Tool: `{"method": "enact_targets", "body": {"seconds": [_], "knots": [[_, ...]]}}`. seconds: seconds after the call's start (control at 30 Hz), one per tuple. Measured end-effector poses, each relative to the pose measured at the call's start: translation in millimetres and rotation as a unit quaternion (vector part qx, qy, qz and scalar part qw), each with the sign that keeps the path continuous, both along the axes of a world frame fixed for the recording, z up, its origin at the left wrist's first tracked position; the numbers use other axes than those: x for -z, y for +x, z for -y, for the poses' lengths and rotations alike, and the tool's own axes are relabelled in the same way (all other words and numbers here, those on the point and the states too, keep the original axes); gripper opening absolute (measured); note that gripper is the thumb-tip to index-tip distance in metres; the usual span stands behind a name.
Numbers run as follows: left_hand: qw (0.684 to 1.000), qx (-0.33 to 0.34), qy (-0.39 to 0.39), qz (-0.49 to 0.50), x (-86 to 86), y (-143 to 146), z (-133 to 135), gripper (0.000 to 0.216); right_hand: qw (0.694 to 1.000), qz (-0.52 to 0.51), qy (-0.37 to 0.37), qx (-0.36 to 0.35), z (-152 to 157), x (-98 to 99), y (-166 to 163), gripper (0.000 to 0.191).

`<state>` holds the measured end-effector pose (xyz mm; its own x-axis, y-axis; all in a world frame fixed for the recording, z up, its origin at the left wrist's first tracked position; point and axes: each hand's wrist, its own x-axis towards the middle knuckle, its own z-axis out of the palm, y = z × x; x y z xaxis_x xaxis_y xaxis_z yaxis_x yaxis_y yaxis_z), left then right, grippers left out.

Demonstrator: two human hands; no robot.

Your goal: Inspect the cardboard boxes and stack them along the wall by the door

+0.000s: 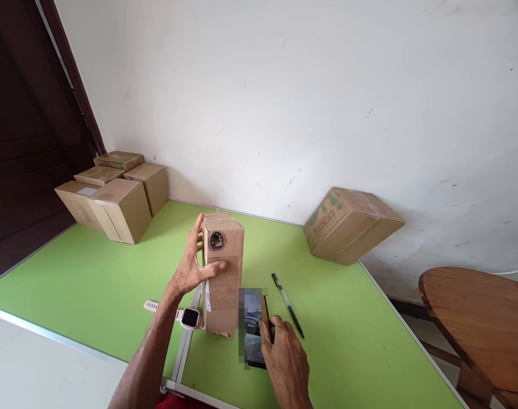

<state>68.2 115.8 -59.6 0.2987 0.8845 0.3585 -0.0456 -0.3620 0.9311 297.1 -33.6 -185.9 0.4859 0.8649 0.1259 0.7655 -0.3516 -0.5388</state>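
My left hand (191,267) grips a tall cardboard box (223,272) that stands upright on the green table (92,272). The thumb lies across the box's front and the fingers wrap its left side. The box has a round hole near its top. My right hand (284,358) holds a smartphone (254,326) just right of the box, low over the table, with the fingers wrapped round its right edge. A pink smartwatch (189,317) lies on the table beside my left wrist. A black pen (288,305) lies on the table right of the phone.
Several cardboard boxes (114,196) are stacked at the table's far left corner. One printed box (348,224) leans against the white wall at the far right. A round wooden table (480,324) stands to the right. A dark door is at the left.
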Motion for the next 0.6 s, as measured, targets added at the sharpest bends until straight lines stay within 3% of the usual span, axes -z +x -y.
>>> {"method": "enact_targets", "body": {"seconds": [0.1, 0.17, 0.27, 0.33, 0.4, 0.5, 0.6], "knots": [[1.0, 0.0, -0.004, 0.01, 2.0, 0.8, 0.0, 0.127, 0.999, -0.013, 0.034, -0.008, -1.7, -18.0, -4.8, 0.067], [1.0, -0.003, -0.012, 0.024, 4.3, 3.5, -0.7, 0.128, 0.99, -0.095, 0.082, -0.069, -4.9, -34.5, -18.3, 0.069], [0.997, -0.016, -0.039, 0.059, 8.6, 8.8, -2.6, 0.13, 0.95, -0.226, 0.102, -0.188, -13.5, -50.0, -53.1, 0.105], [0.993, -0.033, -0.069, 0.093, 10.7, 9.5, -4.7, 0.13, 0.943, -0.244, 0.103, -0.202, -19.9, -51.0, -76.8, 0.113], [0.988, -0.061, -0.09, 0.111, 11.0, 5.7, -7.3, 0.13, 0.942, -0.25, 0.129, -0.184, -24.5, -50.2, -91.2, 0.108], [0.988, -0.069, -0.073, 0.117, 7.2, -5.3, -9.3, 0.126, 0.922, -0.301, 0.172, -0.174, -26.4, -61.4, -85.4, 0.103], [0.987, -0.023, -0.07, 0.145, -2.0, -8.9, -3.7, 0.113, 0.867, -0.418, 0.165, -0.214, -25.1, -91.5, -51.9, 0.095]]}}
